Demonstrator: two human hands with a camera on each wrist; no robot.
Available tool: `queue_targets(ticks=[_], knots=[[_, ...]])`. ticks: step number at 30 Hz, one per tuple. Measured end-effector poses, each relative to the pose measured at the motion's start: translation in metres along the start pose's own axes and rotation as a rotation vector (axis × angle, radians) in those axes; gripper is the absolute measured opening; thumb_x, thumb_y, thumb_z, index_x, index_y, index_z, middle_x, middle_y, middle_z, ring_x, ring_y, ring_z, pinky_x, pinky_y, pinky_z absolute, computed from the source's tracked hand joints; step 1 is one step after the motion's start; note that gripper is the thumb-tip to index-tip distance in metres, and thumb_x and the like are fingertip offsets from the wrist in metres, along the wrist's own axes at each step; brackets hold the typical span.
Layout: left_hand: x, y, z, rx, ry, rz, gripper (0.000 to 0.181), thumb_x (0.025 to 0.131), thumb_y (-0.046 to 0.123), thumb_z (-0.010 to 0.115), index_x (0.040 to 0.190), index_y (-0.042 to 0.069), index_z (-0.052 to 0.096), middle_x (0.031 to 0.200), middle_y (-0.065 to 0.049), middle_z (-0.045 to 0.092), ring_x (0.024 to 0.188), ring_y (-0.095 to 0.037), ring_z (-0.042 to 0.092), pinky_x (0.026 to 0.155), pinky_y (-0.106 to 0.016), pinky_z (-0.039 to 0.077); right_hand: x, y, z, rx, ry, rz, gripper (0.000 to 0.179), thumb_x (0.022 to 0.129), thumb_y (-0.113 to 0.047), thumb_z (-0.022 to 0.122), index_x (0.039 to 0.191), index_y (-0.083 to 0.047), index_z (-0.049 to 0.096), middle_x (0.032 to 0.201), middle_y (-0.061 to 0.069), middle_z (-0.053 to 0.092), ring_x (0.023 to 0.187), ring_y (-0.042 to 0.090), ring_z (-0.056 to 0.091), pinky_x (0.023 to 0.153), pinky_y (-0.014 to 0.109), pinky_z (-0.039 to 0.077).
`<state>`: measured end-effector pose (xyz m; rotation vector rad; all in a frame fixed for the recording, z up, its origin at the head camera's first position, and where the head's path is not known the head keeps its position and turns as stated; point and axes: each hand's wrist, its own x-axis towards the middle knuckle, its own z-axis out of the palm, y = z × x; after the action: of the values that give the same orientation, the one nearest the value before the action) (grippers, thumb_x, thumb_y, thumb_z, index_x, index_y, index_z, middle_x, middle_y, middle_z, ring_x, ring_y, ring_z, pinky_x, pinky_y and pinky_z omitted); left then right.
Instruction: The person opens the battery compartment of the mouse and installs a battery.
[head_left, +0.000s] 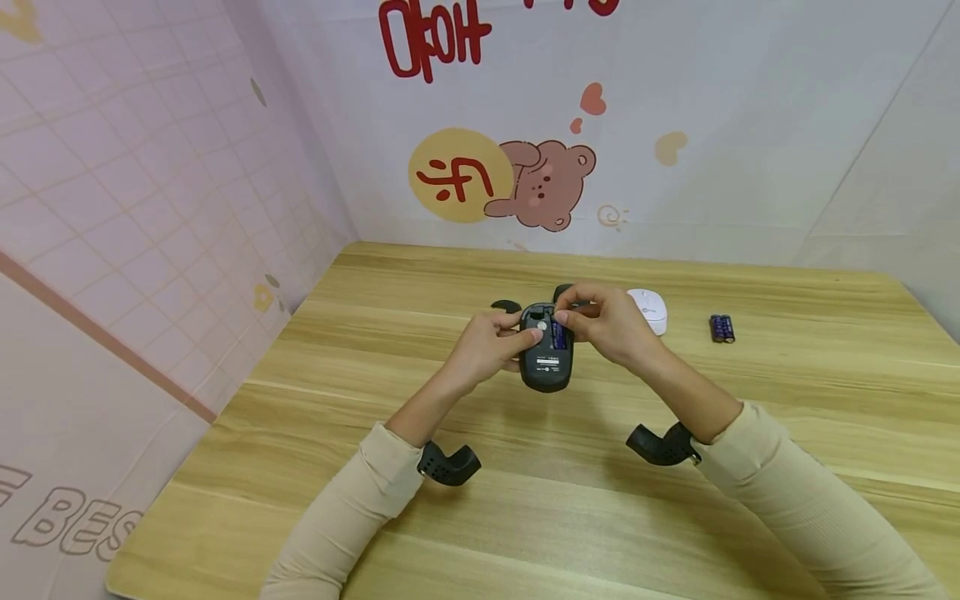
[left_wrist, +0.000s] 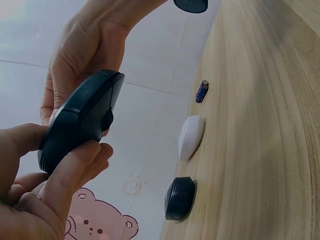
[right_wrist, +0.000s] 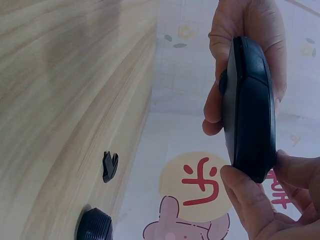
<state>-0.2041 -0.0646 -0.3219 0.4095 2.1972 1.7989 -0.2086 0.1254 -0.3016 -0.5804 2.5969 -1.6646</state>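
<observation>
- Centrally: black mouse, underside up, raised above the table; one battery in its bay.
- Left hand: grips the mouse's left side, thumb across the underside.
- Right hand: pinches its far right edge, thumb at the battery's end.
- Beyond, left to right: black piece, ribbed black object, white mouse, two batteries side by side.

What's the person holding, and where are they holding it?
A black mouse. The left hand grips its side, thumb on the underside. The right hand touches one end; pinching is unclear.
</observation>
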Motion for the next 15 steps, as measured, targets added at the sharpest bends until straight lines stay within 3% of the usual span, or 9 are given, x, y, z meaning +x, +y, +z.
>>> queue_targets(ticks=[8, 15], knots=[[-0.0005, -0.0015, -0.0023, 0.004, -0.002, -0.004, 0.044, 0.091, 0.013, 0.060, 0.130, -0.003, 0.049, 0.102, -0.019, 0.066, 0.080, -0.024, 0.068, 0.064, -0.032, 0.056, 0.0019, 0.0026, 0.0036, -0.075, 0.021, -0.031, 0.002, 0.088, 0.002, 0.060, 0.088, 0.003, 0.062, 0.098, 0.019, 0.059, 0.090, 0.031, 0.064, 0.067, 0.029, 0.056], [-0.0004, -0.0016, -0.0043, -0.002, -0.009, -0.006, 0.044, 0.091, 0.012, 0.060, 0.131, -0.003, 0.049, 0.102, -0.019, 0.066, 0.080, -0.024, 0.068, 0.064, -0.032, 0.056, 0.0025, 0.0040, 0.0062, -0.076, 0.037, -0.039, 0.002, 0.087, 0.003, 0.061, 0.088, 0.004, 0.062, 0.095, 0.019, 0.062, 0.087, 0.029, 0.065, 0.065, 0.027, 0.056]])
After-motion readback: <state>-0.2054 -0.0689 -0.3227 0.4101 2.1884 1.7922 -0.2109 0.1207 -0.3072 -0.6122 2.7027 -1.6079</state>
